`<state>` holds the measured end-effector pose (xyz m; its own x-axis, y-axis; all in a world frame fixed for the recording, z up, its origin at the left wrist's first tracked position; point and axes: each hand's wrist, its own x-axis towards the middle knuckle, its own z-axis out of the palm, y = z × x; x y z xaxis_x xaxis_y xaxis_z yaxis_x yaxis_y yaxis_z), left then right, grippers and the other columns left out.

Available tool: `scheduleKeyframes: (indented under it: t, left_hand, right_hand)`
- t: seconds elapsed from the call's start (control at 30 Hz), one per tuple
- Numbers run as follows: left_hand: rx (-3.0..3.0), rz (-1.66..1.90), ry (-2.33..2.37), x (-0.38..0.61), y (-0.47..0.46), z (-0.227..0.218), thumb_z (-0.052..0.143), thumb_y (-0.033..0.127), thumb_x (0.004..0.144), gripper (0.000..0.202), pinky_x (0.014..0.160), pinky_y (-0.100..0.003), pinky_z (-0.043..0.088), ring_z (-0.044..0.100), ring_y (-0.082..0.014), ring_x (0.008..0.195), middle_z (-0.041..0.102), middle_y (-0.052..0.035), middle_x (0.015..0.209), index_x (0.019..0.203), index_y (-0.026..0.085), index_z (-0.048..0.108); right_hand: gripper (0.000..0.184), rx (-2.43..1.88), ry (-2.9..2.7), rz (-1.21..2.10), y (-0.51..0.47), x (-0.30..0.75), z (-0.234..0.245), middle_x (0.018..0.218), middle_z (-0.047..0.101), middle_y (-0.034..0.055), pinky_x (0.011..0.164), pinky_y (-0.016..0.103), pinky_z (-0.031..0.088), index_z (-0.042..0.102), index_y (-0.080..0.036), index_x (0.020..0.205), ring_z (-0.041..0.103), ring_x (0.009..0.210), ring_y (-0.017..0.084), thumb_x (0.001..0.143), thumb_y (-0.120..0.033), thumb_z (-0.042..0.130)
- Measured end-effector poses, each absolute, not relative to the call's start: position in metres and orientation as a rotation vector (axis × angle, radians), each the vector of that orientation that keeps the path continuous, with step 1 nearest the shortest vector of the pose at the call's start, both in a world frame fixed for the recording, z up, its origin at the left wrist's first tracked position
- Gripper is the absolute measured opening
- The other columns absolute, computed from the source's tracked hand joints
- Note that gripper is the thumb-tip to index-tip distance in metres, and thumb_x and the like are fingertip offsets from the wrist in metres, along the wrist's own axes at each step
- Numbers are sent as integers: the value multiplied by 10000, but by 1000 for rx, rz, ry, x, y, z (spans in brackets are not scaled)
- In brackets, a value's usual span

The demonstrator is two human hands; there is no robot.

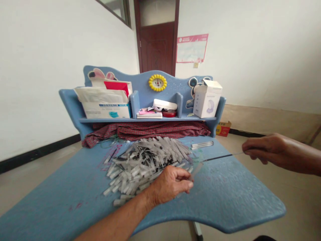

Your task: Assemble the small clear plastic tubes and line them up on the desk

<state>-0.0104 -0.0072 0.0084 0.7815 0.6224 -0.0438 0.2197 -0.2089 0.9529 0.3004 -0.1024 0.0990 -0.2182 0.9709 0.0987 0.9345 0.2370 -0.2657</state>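
My left hand (175, 182) is closed in a pinch on the lower end of a small translucent plastic sleeve (197, 170), which tilts up to the right. Far to the right, the fingers of my right hand (265, 149) are closed on the pale thin end of a long thin stick (219, 157). Its dark section points left, its tip at the sleeve's upper end. Whether the tip is inside cannot be made out. Beside and beyond my left hand spreads a big pile of similar whitish translucent sleeves (135, 172), some with dark pieces among them.
Several slim silvery sticks (202, 145) lie right of the pile on the blue table (238, 197). Behind are a checked cloth (150, 130) and a shelf (112, 119) bearing a mask box (105, 108), papers (149, 114) and a white carton (208, 100). The table's front edge curves inward.
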Motion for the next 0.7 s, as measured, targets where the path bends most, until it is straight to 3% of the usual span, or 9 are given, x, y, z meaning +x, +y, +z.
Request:
scheduleKeyframes:
  t: [0.37,0.7]
  left_hand:
    - [1835,407,651,-10,-3,4,583,292,698,225,459,-186,284,406,-63,484,583,2,585,734,91,678]
    - [1890,330,663,-11,-8,11,584,295,688,202,491,-175,308,422,-72,527,535,21,551,654,103,638]
  right_hand:
    - [252,-1785,-2306,236,-99,302,104,621,561,2,484,211,420,564,-217,771,520,506,95,902,-318,374]
    - [272,-1563,-2560,-66,-93,283,123,680,616,25,504,234,377,598,-193,837,530,530,99,919,-312,367]
